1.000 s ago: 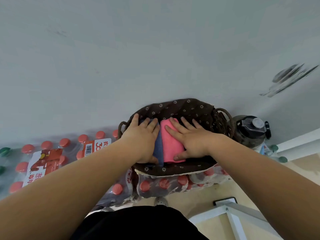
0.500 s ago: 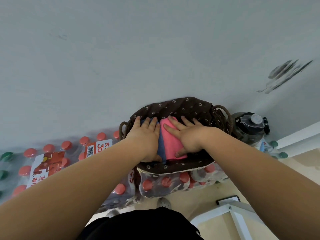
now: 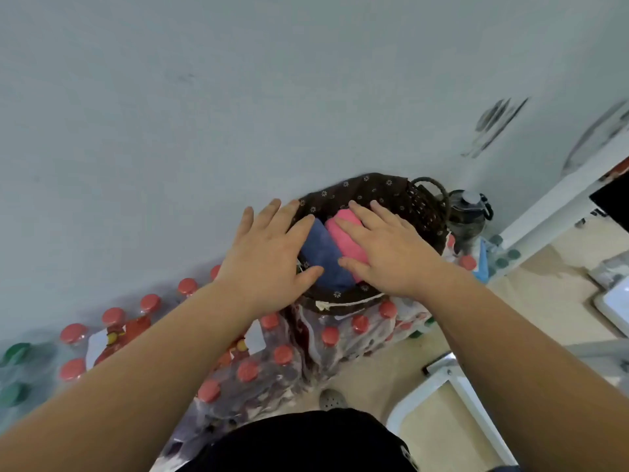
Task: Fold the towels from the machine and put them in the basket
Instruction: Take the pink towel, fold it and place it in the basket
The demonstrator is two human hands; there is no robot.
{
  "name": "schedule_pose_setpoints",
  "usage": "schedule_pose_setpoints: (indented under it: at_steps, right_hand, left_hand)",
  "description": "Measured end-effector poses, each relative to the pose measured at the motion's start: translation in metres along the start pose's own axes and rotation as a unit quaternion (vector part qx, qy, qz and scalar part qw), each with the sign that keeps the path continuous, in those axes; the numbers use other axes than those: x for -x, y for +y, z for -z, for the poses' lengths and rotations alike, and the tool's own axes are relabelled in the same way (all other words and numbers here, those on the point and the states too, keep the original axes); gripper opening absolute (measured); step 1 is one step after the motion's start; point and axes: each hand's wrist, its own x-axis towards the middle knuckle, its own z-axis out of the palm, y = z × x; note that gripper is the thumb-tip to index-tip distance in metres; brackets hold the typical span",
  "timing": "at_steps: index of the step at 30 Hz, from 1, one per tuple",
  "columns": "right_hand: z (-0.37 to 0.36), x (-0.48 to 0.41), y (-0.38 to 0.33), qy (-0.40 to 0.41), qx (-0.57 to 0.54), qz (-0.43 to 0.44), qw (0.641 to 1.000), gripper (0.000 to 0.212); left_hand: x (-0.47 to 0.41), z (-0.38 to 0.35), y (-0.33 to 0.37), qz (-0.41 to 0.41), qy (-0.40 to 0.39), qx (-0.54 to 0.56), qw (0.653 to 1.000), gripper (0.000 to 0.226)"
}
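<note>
The left hand (image 3: 269, 257) has lifted off, fingers spread and empty, over the lined wicker basket's (image 3: 374, 190) left rim. Inside the basket the folded blue towel (image 3: 318, 255) is now uncovered beside the pink towel (image 3: 342, 235) — the right hand (image 3: 384, 253) lies flat there, gripping nothing. A second ago both palms pressed down; this pair looks stowed.

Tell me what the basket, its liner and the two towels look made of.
Basket: dark woven wicker or rattan, by its open weave and twisted handle. Liner: matte brown cotton-like cloth, printed with small flowers. Blue towel and pink towel: soft, fuzzy pile, likely microfibre or terry.
</note>
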Motion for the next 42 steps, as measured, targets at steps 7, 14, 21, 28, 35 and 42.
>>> schedule_pose_setpoints:
  at_steps: [7,14,21,28,35,42]
  right_hand:
    - [-0.028,0.073,-0.084,0.061,-0.010,-0.151,0.987,0.073]
    - [-0.064,0.186,-0.141,0.008,-0.027,-0.280,0.959,0.074]
    - [-0.114,0.303,-0.157,-0.006,-0.078,-0.429,0.900,0.074]
    - [-0.159,0.401,-0.154,0.005,-0.114,-0.550,0.827,0.070]
    - [-0.195,0.463,-0.130,0.084,-0.087,-0.586,0.802,0.064]
    - [-0.219,0.475,-0.119,0.189,-0.104,-0.522,0.825,0.056]
  left_hand:
    - [0.072,-0.014,-0.037,-0.088,-0.014,0.013,0.996,0.084]
    - [0.115,-0.039,-0.009,-0.203,-0.032,0.048,0.978,0.083]
    - [0.144,-0.070,0.068,-0.332,-0.102,0.049,0.936,0.081]
    - [0.179,-0.096,0.170,-0.419,-0.196,0.012,0.887,0.083]
    - [0.199,-0.122,0.261,-0.465,-0.216,0.052,0.857,0.080]
    - [0.216,-0.145,0.308,-0.421,-0.235,0.152,0.863,0.067]
